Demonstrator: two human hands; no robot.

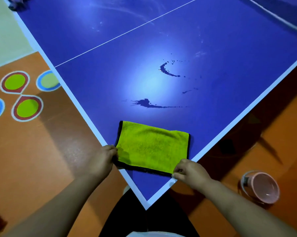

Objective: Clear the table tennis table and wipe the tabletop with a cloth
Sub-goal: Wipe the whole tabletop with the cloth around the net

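The table tennis table [93, 48] stands on an orange floor [46, 168]. Left of the table are painted red-ringed teardrops [15, 82] with green centres and blue-ringed teardrops [47, 80], paler inside. Farther left of the table lies a pale green strip [4, 31]. Right of the table a pink bowl [264, 189] sits on the floor, perhaps inside a clear rim. A bright glare [152, 82] lies on the table's blue top.

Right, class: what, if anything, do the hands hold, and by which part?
The green cloth: the left hand grips its near left corner, the right hand pinches its near right corner.
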